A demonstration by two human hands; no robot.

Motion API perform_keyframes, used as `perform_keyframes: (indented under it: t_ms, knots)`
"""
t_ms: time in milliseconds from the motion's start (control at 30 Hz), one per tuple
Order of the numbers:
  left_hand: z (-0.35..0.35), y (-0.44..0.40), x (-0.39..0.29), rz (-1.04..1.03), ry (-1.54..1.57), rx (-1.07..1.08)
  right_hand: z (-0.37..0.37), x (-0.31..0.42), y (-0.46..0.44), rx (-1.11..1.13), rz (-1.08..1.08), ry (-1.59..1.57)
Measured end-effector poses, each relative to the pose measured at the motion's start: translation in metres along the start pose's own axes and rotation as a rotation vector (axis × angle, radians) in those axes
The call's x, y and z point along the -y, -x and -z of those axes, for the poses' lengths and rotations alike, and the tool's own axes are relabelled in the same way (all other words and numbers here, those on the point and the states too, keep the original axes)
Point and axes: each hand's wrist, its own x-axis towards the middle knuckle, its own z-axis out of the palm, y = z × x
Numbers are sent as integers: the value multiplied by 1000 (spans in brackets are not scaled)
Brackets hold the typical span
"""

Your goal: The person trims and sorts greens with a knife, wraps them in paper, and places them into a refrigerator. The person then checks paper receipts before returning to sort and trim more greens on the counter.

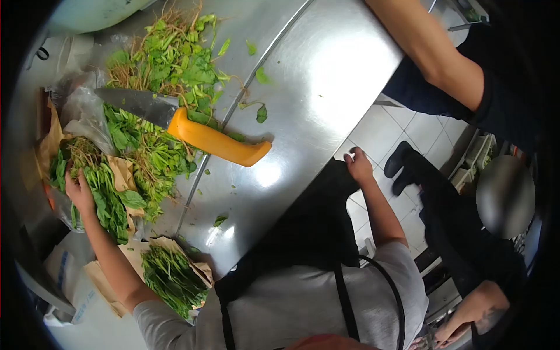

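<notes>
Gray shirt (280, 303): nearest the camera, spread across the bottom of the view.
Left hand (81, 193): fingers and thumb set about a leafy bunch (106, 201); the fingertips are partly hidden, so one cannot tell whether they grip or merely rest.
Right hand (360, 167): fingers loosely curled beside the counter (291, 99), nothing visible in them.
Leafy bunch, position and axis: at the counter's left, against brown paper (121, 175); its long axis slants, roots toward the top, leaf tips toward the wearer.
Bunch risk: a loose hold on the stems could let them scatter; the paper might snag and come along.
Knife (182, 121) risk: it lies across heaped greens (154, 160); tugging those could slide it, and reaching past the blade could cut.
</notes>
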Motion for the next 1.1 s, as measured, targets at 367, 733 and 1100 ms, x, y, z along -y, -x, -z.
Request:
perform_keyframes:
  t_ms: [367, 733, 1100]
  knots:
    - [4, -4, -7, -115, -131, -18, -217, -251, 5, 961, -149, -731]
    - [8, -5, -17, 1, -270, 85, -6, -98, -67, 692, 458, 276]
    - [45, -4, -45, 235, -67, 82, 145, 41, -60, 884, 506, 920]
